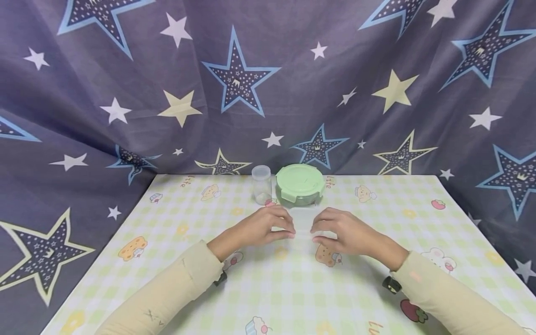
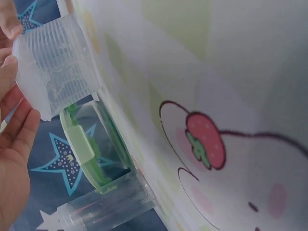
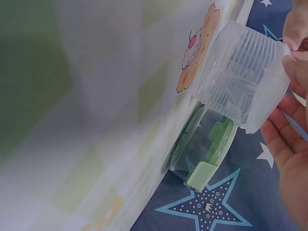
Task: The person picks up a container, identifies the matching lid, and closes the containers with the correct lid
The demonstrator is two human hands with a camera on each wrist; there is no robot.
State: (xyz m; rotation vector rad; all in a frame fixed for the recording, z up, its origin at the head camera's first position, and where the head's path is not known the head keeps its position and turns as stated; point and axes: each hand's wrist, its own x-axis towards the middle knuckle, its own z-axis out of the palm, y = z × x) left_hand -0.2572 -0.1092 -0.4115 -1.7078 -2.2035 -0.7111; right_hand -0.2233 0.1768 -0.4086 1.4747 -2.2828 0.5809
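A translucent ribbed plastic container (image 1: pixel 302 228) with a whitish lid stands on the table between the two hands. On one side my left hand (image 1: pixel 270 225) holds the edge of its lid (image 2: pixel 30 79), with the thumb nearer me and the fingers farther along the rim. From the opposite side my right hand (image 1: pixel 345 232) holds the same lid edge (image 3: pixel 276 91) in a like way. Through the ribbed wall, nothing distinct can be made out inside. Whether the lid is fully seated cannot be told.
Just behind the container is a round clear box with a green clip lid (image 1: pixel 299 182). To its left stands a clear cylindrical jar (image 1: pixel 262 186) with a translucent cap. A checked cloth (image 1: pixel 176 270) covers the table, and a starry curtain (image 1: pixel 293 93) hangs at the back edge.
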